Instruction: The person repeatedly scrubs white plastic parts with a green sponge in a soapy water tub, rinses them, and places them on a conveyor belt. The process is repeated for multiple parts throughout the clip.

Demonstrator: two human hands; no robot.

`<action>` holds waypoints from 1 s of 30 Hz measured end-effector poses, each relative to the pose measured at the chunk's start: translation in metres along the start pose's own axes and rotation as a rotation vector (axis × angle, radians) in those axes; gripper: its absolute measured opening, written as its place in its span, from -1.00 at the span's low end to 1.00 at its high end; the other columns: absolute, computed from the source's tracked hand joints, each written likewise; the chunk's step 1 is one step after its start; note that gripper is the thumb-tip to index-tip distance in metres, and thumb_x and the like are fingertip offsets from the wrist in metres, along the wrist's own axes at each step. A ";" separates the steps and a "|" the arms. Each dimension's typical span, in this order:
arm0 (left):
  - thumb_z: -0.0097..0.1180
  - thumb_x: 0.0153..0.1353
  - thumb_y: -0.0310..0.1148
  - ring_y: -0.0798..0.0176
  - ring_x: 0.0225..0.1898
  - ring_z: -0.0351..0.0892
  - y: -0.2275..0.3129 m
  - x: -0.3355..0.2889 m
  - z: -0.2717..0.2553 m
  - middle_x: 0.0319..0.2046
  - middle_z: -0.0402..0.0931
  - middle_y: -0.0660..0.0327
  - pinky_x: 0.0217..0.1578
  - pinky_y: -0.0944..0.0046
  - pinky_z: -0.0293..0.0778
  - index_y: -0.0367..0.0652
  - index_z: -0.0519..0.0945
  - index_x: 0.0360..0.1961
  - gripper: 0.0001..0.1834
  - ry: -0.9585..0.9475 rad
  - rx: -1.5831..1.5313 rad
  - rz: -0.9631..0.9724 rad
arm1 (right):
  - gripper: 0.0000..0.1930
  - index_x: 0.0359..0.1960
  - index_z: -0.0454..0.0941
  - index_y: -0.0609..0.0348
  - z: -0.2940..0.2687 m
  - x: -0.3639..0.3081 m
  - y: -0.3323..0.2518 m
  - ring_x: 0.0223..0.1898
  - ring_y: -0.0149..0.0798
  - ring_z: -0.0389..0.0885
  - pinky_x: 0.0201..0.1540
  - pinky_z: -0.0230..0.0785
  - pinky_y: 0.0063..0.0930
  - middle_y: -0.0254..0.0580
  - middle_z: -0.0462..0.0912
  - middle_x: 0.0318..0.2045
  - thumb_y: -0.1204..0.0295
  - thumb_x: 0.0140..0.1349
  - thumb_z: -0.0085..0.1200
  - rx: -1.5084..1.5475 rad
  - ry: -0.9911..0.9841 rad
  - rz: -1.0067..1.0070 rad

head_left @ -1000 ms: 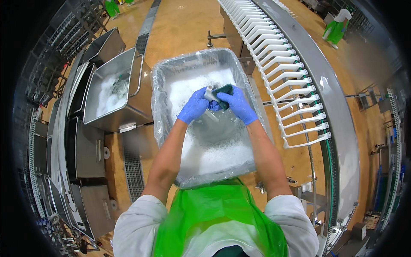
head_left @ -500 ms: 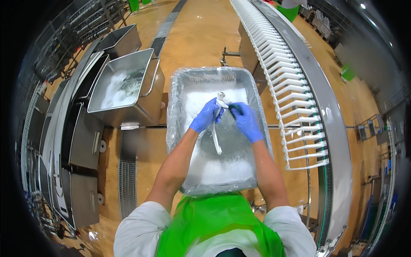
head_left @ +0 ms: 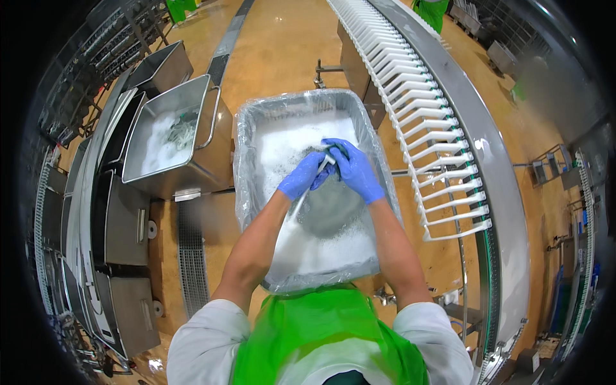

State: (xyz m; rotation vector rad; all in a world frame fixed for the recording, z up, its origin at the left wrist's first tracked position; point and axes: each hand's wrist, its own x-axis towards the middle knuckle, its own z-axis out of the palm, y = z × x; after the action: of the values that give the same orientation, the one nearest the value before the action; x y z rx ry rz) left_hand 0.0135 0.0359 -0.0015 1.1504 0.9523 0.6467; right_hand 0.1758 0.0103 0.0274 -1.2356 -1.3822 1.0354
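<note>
In blue gloves, both hands meet over a grey tub [head_left: 378, 154] lined with clear plastic, full of foamy water [head_left: 330, 215]. My left hand [head_left: 301, 177] is closed round a slim white plastic arm [head_left: 300, 203], whose lower end slants toward me. Wrapped about its upper end, my right hand [head_left: 359, 173] presses a dark green scouring pad [head_left: 341, 149] against it. The fingers hide most of the pad and that end of the piece.
Right of the tub runs a conveyor rack [head_left: 443, 144] hung with a long row of similar white arms. At left stands a steel bin [head_left: 208, 138] holding foam and pale pieces, beside more steel carts [head_left: 125, 221]. A floor drain grate [head_left: 191, 256] lies between.
The white arm's upper end, bare before, is now covered by my right hand and the pad. My right hand has closed in toward the left. The whole view has shifted slightly.
</note>
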 end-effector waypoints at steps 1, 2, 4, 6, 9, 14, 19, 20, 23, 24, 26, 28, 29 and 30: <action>-0.35 0.39 -0.14 0.45 -0.73 0.18 0.003 -0.002 0.007 -0.72 0.28 0.35 -0.70 0.39 0.10 -0.16 0.52 -0.44 -0.54 -0.016 0.014 0.014 | -0.74 -0.10 0.58 0.23 0.000 0.003 0.005 -0.47 -0.50 0.56 -0.54 0.43 -0.61 -0.22 0.64 -0.32 0.30 0.34 0.02 -0.045 -0.039 0.053; -0.38 0.39 -0.13 0.45 -0.70 0.21 0.012 -0.010 0.015 -0.70 0.29 0.34 -0.68 0.40 0.11 -0.14 0.50 -0.46 -0.54 -0.025 0.257 0.040 | -0.67 -0.10 0.56 0.25 -0.003 0.009 0.008 -0.54 -0.48 0.55 -0.63 0.41 -0.58 -0.21 0.63 -0.33 0.21 0.34 0.01 -0.108 -0.042 0.074; -0.37 0.37 -0.14 0.46 -0.72 0.19 0.009 -0.008 0.018 -0.72 0.27 0.35 -0.71 0.40 0.10 -0.12 0.48 -0.48 -0.56 -0.036 0.269 0.071 | -0.64 -0.08 0.57 0.23 -0.006 0.005 0.001 -0.53 -0.43 0.57 -0.56 0.45 -0.55 -0.20 0.64 -0.35 0.17 0.31 0.03 -0.044 -0.008 0.162; -0.34 0.34 -0.15 0.46 -0.76 0.17 0.005 -0.003 0.017 -0.73 0.25 0.37 -0.74 0.41 0.09 -0.09 0.45 -0.52 -0.59 -0.087 0.153 0.042 | -0.64 -0.06 0.57 0.23 -0.011 -0.001 -0.013 -0.49 -0.44 0.59 -0.54 0.49 -0.55 -0.20 0.64 -0.35 0.19 0.31 0.03 0.008 -0.022 0.208; -0.30 0.30 -0.17 0.48 -0.82 0.12 0.001 0.003 0.005 -0.76 0.21 0.41 -0.80 0.43 0.08 -0.04 0.39 -0.57 -0.65 -0.230 -0.215 -0.116 | -0.68 0.01 0.53 0.24 -0.022 -0.010 0.001 -0.49 -0.47 0.57 -0.56 0.48 -0.55 -0.19 0.62 -0.33 0.32 0.33 0.02 0.260 -0.204 0.073; -0.27 0.27 -0.15 0.56 -0.85 0.08 0.000 0.011 0.009 -0.77 0.14 0.47 -0.82 0.47 0.07 -0.01 0.35 -0.57 -0.69 -0.383 -0.858 -0.348 | -0.75 -0.03 0.54 0.22 -0.014 0.007 0.011 -0.42 -0.49 0.56 -0.46 0.44 -0.58 -0.23 0.63 -0.33 0.41 0.29 0.07 0.067 -0.013 0.107; -0.26 0.28 -0.12 0.56 -0.82 0.17 0.011 -0.001 0.016 -0.71 0.21 0.41 -0.79 0.50 0.18 -0.09 0.42 -0.38 -0.69 -0.479 -1.234 -0.302 | -0.77 -0.12 0.52 0.23 -0.024 0.003 0.018 -0.35 -0.45 0.57 -0.27 0.46 -0.53 -0.20 0.63 -0.33 0.39 0.25 0.15 0.166 0.158 -0.047; -0.25 0.29 -0.10 0.56 -0.81 0.17 0.001 0.005 0.010 -0.67 0.22 0.38 -0.79 0.50 0.20 -0.14 0.39 -0.29 -0.68 -0.473 -1.242 -0.283 | -0.70 -0.04 0.50 0.21 -0.019 -0.003 0.007 -0.33 -0.45 0.56 -0.22 0.46 -0.53 -0.23 0.62 -0.34 0.40 0.22 0.18 0.216 0.108 -0.038; -0.25 0.31 -0.10 0.55 -0.80 0.18 -0.012 0.005 0.013 -0.67 0.22 0.38 -0.78 0.49 0.22 -0.13 0.38 -0.27 -0.68 -0.518 -1.327 -0.363 | -0.62 0.05 0.49 0.18 -0.007 -0.003 0.011 -0.32 -0.45 0.56 -0.23 0.46 -0.52 -0.25 0.62 -0.33 0.40 0.20 0.20 -0.011 0.045 -0.099; -0.24 0.31 -0.09 0.55 -0.79 0.19 -0.014 0.004 0.011 -0.68 0.22 0.38 -0.79 0.50 0.22 -0.12 0.38 -0.29 -0.68 -0.560 -1.305 -0.372 | -0.62 0.06 0.50 0.15 -0.010 -0.006 0.012 -0.36 -0.47 0.53 -0.28 0.44 -0.53 -0.29 0.60 -0.37 0.40 0.19 0.21 -0.004 0.000 -0.029; -0.24 0.32 -0.07 0.54 -0.79 0.20 -0.008 0.005 0.005 -0.69 0.23 0.38 -0.79 0.50 0.22 -0.10 0.39 -0.33 -0.67 -0.652 -1.256 -0.367 | -0.62 0.06 0.53 0.10 -0.022 -0.007 0.001 -0.43 -0.49 0.48 -0.39 0.41 -0.53 -0.38 0.54 -0.44 0.40 0.18 0.22 0.003 -0.097 0.092; -0.21 0.33 -0.02 0.53 -0.78 0.20 -0.005 0.009 0.009 -0.70 0.23 0.39 -0.78 0.50 0.22 -0.06 0.40 -0.37 -0.65 -0.579 -1.222 -0.387 | -0.63 0.05 0.56 0.06 -0.021 -0.005 0.015 -0.54 -0.43 0.50 -0.46 0.40 -0.42 -0.32 0.56 -0.54 0.38 0.17 0.23 -0.228 -0.006 -0.118; -0.20 0.34 0.00 0.53 -0.78 0.21 -0.006 0.008 0.009 -0.70 0.23 0.39 -0.78 0.50 0.23 -0.05 0.40 -0.39 -0.64 -0.533 -1.208 -0.401 | -0.65 0.01 0.58 0.07 -0.017 -0.004 0.019 -0.54 -0.38 0.52 -0.47 0.40 -0.39 -0.26 0.57 -0.53 0.36 0.17 0.23 -0.344 0.043 -0.211; -0.18 0.34 0.01 0.53 -0.78 0.21 -0.008 0.007 0.011 -0.70 0.22 0.40 -0.78 0.50 0.22 -0.03 0.40 -0.40 -0.64 -0.505 -1.214 -0.446 | -0.68 -0.03 0.59 0.09 -0.015 -0.003 0.022 -0.54 -0.32 0.55 -0.48 0.40 -0.37 -0.21 0.59 -0.52 0.35 0.17 0.24 -0.459 0.093 -0.304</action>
State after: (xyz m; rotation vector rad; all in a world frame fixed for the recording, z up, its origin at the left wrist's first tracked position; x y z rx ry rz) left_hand 0.0267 0.0342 -0.0103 -0.0191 0.2245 0.4021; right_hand 0.1941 0.0101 0.0079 -1.3227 -1.7279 0.4564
